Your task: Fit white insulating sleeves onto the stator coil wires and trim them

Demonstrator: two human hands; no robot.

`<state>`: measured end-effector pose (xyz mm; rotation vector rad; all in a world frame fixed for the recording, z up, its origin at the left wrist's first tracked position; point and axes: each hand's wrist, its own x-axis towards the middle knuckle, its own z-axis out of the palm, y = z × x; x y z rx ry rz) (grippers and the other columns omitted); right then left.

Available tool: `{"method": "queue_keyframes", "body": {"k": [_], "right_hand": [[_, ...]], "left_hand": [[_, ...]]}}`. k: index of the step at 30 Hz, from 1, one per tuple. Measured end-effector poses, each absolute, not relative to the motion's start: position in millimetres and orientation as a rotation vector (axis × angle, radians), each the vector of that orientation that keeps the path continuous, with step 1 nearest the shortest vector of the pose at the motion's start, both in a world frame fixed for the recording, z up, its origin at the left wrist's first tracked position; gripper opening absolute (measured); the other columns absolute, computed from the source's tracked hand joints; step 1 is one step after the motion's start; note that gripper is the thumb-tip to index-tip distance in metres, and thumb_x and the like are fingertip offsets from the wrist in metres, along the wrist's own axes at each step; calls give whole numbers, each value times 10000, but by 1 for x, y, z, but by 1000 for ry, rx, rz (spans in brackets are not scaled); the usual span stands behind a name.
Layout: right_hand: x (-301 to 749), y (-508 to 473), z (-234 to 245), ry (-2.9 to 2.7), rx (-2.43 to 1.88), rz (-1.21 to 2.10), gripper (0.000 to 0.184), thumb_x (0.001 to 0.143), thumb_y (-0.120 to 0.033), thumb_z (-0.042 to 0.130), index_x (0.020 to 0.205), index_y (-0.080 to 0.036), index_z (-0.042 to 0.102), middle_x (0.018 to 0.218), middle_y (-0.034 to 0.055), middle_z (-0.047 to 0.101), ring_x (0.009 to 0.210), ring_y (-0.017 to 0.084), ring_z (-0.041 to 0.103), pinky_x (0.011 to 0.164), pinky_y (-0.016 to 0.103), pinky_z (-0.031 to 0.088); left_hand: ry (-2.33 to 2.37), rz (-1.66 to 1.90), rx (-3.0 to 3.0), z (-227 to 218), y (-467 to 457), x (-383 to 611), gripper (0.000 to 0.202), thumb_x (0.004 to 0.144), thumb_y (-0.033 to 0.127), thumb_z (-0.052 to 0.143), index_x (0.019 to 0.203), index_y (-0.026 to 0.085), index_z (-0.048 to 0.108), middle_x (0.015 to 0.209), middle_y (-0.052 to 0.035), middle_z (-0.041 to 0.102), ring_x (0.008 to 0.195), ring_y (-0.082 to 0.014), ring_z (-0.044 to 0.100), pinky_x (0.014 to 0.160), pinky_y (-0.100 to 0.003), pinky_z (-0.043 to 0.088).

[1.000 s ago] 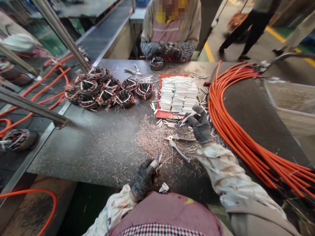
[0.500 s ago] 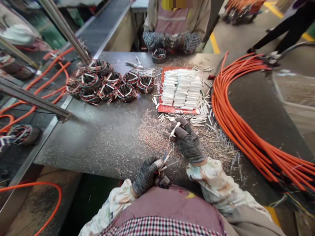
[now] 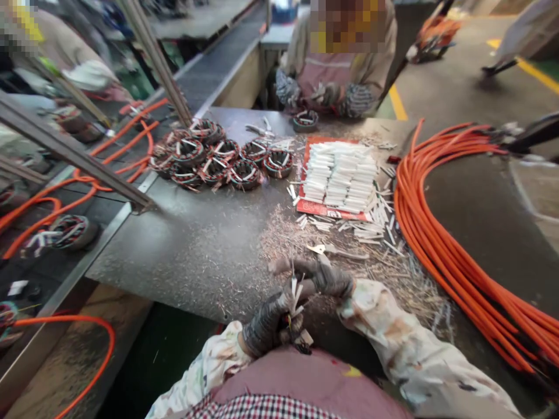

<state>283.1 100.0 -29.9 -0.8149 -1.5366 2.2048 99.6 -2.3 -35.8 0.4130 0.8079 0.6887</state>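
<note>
My left hand (image 3: 267,323), in a dark grey knit glove, is closed around a small bundle of wires with white sleeves (image 3: 296,294) that point upward, close to my apron. Below it a dark part (image 3: 303,342) pokes out, mostly hidden by the fingers. My right hand (image 3: 325,279), gloved too, meets the left one from the far side, its fingers bent round the tips of the sleeved wires. Just past the right hand, a pair of pliers (image 3: 345,252) lies on the table. Further back, many cut white sleeves (image 3: 338,174) are heaped on a red sheet (image 3: 312,207).
Several wound stators (image 3: 216,154) are grouped at the back left. A thick orange tubing bundle (image 3: 419,198) curves along the right. Wire clippings (image 3: 279,235) litter the metal table (image 3: 183,233). A co-worker (image 3: 336,70) sits opposite, with a stator (image 3: 305,120) in front. A metal post (image 3: 152,58) rises at left.
My right hand has come down and left from above the clippings to the wires at my left hand. The pliers now show on the table. The camera view has shifted.
</note>
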Motion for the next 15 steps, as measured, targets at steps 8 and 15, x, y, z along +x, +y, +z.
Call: {"method": "queue_keyframes", "body": {"k": [8, 15], "right_hand": [[224, 226, -19, -2066, -1148, 1051, 199, 861, -228, 710, 1032, -132, 745, 829, -7, 772, 739, 119, 712, 714, 215, 622], [106, 339, -5, -2282, -1321, 627, 329, 994, -303, 696, 1293, -170, 661, 1319, 116, 674, 1234, 278, 646, 1091, 557, 514]], "left_hand": [[1755, 1253, 845, -88, -1, 44, 338, 776, 500, 786, 1016, 262, 795, 1089, -113, 789, 1095, -368, 700, 1081, -551, 480], [1997, 1447, 893, -150, -34, 38, 249, 797, 442, 777, 996, 292, 778, 1032, -126, 813, 1060, -391, 742, 1104, -608, 495]]}}
